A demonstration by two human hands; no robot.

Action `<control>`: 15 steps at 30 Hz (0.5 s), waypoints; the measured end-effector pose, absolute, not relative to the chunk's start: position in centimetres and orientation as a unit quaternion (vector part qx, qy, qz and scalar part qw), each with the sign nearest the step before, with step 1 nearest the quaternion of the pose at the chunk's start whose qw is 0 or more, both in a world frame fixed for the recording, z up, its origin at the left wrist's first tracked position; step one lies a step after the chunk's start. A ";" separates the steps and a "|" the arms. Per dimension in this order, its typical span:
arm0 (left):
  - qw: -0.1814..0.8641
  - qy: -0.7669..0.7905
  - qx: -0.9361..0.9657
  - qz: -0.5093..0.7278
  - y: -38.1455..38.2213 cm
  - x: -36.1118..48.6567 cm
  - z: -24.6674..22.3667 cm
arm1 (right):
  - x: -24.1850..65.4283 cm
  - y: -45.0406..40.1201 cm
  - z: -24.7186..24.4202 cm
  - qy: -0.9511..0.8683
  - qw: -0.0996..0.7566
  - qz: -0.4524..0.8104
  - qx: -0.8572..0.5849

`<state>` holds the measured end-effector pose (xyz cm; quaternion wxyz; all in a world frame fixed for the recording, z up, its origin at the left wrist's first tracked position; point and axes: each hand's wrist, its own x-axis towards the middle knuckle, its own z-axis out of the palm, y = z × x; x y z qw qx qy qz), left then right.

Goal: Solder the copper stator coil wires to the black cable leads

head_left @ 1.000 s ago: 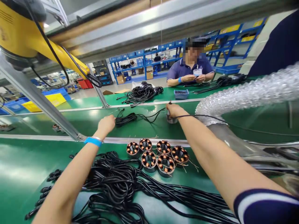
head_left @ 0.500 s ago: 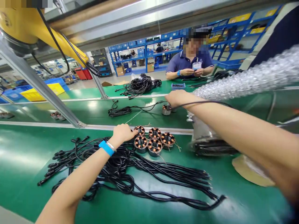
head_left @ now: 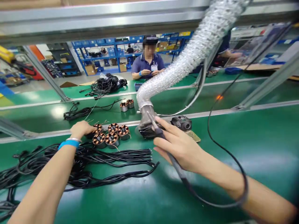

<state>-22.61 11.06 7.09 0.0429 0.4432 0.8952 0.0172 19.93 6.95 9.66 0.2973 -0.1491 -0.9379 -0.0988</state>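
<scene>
My right hand (head_left: 178, 144) is closed around a soldering iron (head_left: 161, 132), its tip up and to the left, close to the fume hood. A black cord runs from the iron's rear and loops past my forearm. At the left end of a cluster of copper-wound motor stators (head_left: 112, 139), my left hand (head_left: 81, 128) grips a stator, which is partly hidden under its fingers. Thin bare wires stick out from several stators. Below and left of them lies a heap of black cables (head_left: 77, 161), with a bundle of stripped ends (head_left: 140, 154) pointing right.
A silver duct (head_left: 173, 73) drops to a fume hood (head_left: 147, 116); a black soldering stand (head_left: 183, 123) sits beside it. On the belt are two stators (head_left: 124, 106) and a coiled cable (head_left: 79, 113). A co-worker (head_left: 148, 63) sits opposite, near another cable pile (head_left: 107, 84).
My right hand has come back from the stators on the belt to the near bench, where the soldering iron shows in it. My left hand stays at the stator cluster. The view has swung right.
</scene>
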 end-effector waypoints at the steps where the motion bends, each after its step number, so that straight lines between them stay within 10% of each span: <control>1: 0.030 0.900 0.436 -0.009 10.4 -22.5 8.0 | 21.9 6.4 9.1 -0.932 0.310 -0.087 -0.167; 10: -0.186 0.733 0.646 -0.099 1.2 -17.8 15.7 | 31.9 1.8 3.0 -0.820 0.454 -0.019 -0.348; 15: -0.065 0.355 0.931 -0.049 0.5 -5.0 12.2 | 31.0 1.2 -0.3 -0.791 0.473 0.063 -0.384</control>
